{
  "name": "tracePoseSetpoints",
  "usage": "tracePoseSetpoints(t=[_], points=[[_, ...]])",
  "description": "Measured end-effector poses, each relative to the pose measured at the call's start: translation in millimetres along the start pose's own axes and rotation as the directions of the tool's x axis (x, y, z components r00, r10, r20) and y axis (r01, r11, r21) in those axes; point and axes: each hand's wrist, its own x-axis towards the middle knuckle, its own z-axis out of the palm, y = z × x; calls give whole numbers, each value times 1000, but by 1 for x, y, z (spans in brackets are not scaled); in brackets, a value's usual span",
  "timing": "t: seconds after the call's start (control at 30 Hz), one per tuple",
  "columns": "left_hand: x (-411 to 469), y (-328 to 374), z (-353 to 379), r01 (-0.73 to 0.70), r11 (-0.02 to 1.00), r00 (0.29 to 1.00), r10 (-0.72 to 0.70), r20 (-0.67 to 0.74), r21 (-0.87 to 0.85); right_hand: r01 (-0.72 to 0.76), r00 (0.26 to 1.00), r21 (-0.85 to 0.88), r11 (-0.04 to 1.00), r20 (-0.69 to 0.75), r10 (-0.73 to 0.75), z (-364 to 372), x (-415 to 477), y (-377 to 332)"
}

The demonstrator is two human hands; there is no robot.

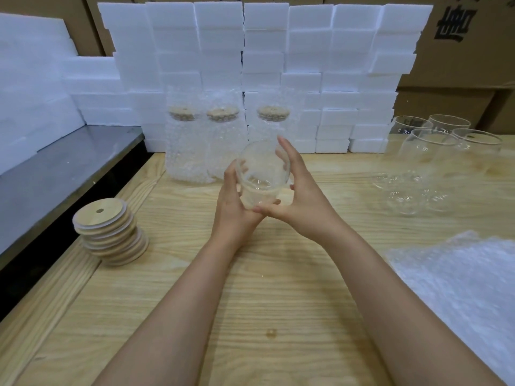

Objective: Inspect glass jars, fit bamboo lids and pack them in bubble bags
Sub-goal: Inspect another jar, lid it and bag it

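I hold 1 glass jar (262,174) tilted above the wooden table (223,288), my left hand (237,207) and right hand (298,196) both grasping its sides.

Forearms stretched forward, left hand (236,210) cupped low, right hand (302,196) upright beside it, both gripping

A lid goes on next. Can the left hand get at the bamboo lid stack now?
Probably yes, once the left hand releases the glass jar it grips: the lid stack lies on that side of the table, only bare wood between.
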Motion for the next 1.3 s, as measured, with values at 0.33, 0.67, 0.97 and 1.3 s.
tracePoseSetpoints(t=[0.33,0.67,0.97,1.3], points=[[-6,25,3,153,946,984,-118,136,-287,-130,895,421,898,-340,290,-10,2,10],[-2,34,4,812,336,578,-352,736,-477,-465,770,542,700,-142,622,-14,3,13],[-3,40,4,835,306,549,-418,724,-457,-301,811,318,899,-411,417,-6,4,16],[4,40,6,712,-54,597,-476,645,-700,-162,876,543,824,-304,373,23,-3,5]])
